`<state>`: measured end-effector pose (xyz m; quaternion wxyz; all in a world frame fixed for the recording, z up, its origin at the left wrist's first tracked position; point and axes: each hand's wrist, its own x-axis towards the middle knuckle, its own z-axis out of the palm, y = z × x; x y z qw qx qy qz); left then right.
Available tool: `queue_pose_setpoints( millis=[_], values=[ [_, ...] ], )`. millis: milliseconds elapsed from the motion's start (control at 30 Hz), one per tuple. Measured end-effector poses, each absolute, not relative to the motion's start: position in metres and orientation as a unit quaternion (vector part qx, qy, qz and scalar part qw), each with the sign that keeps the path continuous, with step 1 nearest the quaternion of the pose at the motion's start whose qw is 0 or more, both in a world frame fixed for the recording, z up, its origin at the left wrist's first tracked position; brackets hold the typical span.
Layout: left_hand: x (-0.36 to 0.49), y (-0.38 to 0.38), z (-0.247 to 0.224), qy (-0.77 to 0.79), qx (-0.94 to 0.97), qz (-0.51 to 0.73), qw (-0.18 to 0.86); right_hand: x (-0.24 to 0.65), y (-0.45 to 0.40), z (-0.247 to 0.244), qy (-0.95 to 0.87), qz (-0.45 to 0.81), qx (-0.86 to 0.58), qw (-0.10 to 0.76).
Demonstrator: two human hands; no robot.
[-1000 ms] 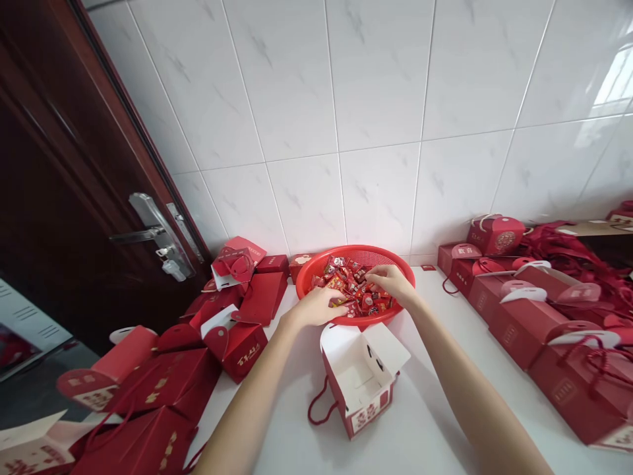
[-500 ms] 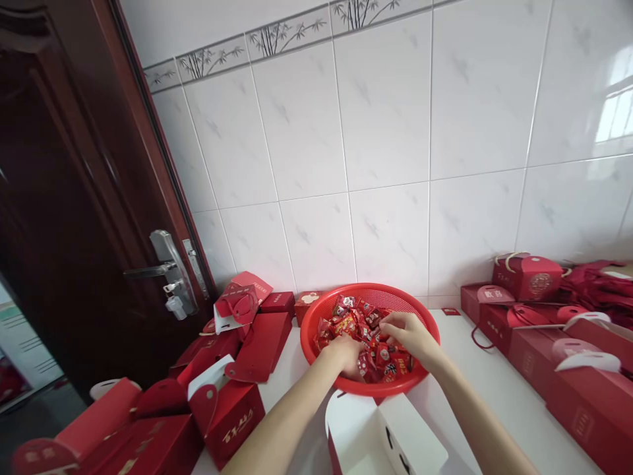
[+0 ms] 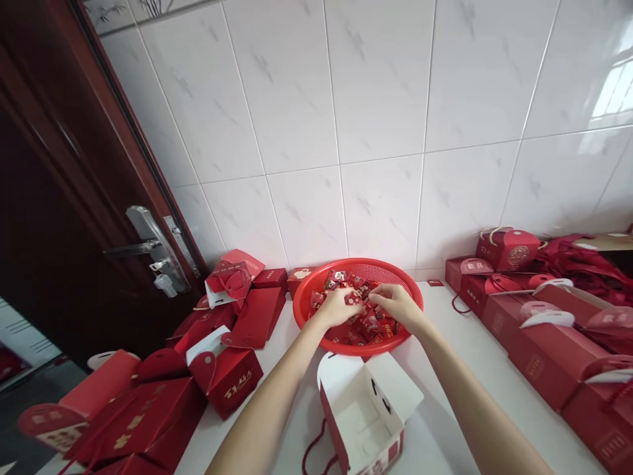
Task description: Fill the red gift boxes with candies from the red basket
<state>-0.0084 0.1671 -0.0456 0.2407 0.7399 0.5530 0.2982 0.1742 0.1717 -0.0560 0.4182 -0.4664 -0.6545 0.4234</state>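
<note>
A round red plastic basket (image 3: 302, 315) stands against the wall, with many red wrapped candies (image 3: 370, 323) in it. Over its middle, my left hand (image 3: 340, 307) has its fingers closed on a red wrapped candy (image 3: 353, 299). My right hand (image 3: 395, 305) is just to the right, thumb and fingertips pinched together among the candies; what they hold, if anything, is too small to tell. Nearer to me, below the basket, sits an open box (image 3: 363, 412), white inside and red outside, its flaps spread.
Red gift boxes (image 3: 232, 376) crowd the left side of the white table (image 3: 435, 396). More red boxes (image 3: 539, 336) line the right, with dark red cloth or ribbon (image 3: 583, 264) behind. A small red packet (image 3: 435, 283) lies by the tiled wall. A dark door (image 3: 59, 198) stands at left.
The view has tilted down, showing more of the open box. My left hand has risen out of the candies with one in its fingers. My right hand's fingertips have come closer to it.
</note>
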Motion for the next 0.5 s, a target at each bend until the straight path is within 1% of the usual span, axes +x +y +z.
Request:
queue_pose_setpoints(
  millis=[100, 267, 500],
  values=[
    [-0.0084, 0.1668, -0.0440, 0.543, 0.733, 0.330, 0.243, 0.1740, 0.1695, -0.0542, -0.653, 0.430, -0.470, 0.410],
    [-0.0093, 0.1685, -0.0452, 0.484, 0.723, 0.391, 0.301, 0.1745, 0.1673, -0.0543, -0.665, 0.457, -0.451, 0.381],
    [-0.0109, 0.1715, -0.0479, 0.476, 0.716, 0.408, 0.306, 0.1762, 0.1718, -0.0587, -0.673, 0.438, -0.441, 0.401]
  ],
)
